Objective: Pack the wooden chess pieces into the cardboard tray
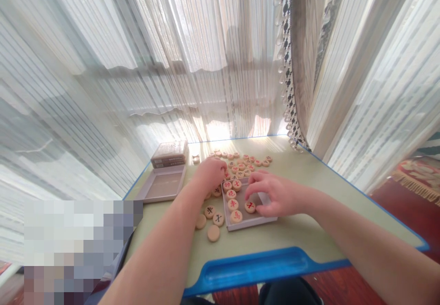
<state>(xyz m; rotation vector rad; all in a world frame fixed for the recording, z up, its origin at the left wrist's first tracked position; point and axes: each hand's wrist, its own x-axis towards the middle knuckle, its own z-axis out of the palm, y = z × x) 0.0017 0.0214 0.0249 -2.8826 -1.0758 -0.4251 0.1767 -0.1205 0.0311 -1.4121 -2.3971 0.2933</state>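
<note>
Red-marked discs (233, 204) in shallow box (253, 224), both hands (271, 194) near.

Round pieces (213, 233): wood-like, smooth, matt. Open tray (252, 225): card-like, matt. Tabletop (299, 235): smooth, low sheen; edging (254, 270) glossy blue plastic. Curtains (206, 30): sheer striped cloth. Floor (330, 287): wood-look, polished.
</note>
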